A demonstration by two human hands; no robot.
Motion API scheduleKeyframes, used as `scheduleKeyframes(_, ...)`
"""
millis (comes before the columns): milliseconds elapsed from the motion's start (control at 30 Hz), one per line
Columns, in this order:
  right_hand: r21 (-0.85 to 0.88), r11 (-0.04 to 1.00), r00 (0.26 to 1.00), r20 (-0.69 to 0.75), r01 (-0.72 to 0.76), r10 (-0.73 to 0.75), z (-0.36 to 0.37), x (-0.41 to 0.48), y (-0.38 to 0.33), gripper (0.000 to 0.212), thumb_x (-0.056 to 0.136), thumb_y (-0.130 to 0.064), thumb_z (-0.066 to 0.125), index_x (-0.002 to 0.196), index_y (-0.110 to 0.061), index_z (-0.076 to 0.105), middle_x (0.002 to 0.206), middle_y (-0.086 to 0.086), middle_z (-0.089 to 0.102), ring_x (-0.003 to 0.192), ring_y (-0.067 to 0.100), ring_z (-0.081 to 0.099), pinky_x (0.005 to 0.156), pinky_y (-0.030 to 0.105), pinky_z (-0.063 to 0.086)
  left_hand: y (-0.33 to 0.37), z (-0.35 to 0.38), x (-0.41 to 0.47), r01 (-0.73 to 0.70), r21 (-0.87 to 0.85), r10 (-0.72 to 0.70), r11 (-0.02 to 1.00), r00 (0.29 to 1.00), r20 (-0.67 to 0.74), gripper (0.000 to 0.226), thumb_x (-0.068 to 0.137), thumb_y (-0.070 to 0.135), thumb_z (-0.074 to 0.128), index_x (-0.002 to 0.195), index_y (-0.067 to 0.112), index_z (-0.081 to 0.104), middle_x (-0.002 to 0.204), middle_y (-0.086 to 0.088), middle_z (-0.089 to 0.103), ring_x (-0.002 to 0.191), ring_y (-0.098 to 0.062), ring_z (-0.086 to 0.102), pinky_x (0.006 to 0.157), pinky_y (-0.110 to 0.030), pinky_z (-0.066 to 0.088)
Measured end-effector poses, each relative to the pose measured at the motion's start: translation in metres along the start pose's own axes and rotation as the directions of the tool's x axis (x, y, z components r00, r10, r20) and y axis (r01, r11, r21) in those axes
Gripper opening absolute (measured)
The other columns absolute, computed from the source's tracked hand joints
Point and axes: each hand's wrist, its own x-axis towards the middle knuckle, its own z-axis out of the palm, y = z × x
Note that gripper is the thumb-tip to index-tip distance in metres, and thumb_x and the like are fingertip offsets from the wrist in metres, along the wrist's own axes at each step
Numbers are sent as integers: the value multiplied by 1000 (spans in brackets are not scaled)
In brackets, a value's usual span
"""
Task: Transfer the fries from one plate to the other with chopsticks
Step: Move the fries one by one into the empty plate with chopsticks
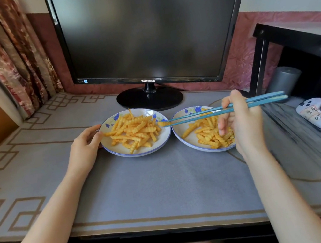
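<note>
Head-worn camera looks forward and down, close over the desk (pixel 163 182).

Two flowered plates, a left plate (pixel 139 154) and a right plate (pixel 180 139), each hold crinkle-cut fries (pixel 136 127) too many to count. Two blue chopsticks (pixel 265 101) and two hands, the left hand (pixel 85 145) and the right hand (pixel 243 122), are in view. There is one Samsung monitor (pixel 143 31) and one white controller (pixel 316 115).

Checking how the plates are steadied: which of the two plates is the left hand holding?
The left plate: the left hand grips its outer rim. The right plate lies below the right hand, which holds the chopsticks.
</note>
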Motion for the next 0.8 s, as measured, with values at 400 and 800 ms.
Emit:
scheduleKeyframes(400, -67, 998, 988, 150, -19, 29, 6, -3, 1, 38, 101, -22, 41, 68, -10, 54, 34, 7, 42, 27, 18, 31, 34, 16, 26, 1, 0, -1, 13, -4, -13, 1000, 1000, 3, 27, 97, 17, 51, 121, 18, 63, 106, 1, 69, 85, -7, 66, 91, -31, 49)
scheduleKeyframes(800, -291, 951, 994, 33, 107, -102, -34, 18, -2, 36, 101, -20, 39, 70, -9, 54, 32, 5, 43, 26, 13, 31, 32, 15, 26, 0, 0, 0, -6, 17, 6, 1000, 1000, -4, 26, 96, 17, 52, 118, 20, 64, 104, 3, 68, 72, 10, 64, 87, -26, 49)
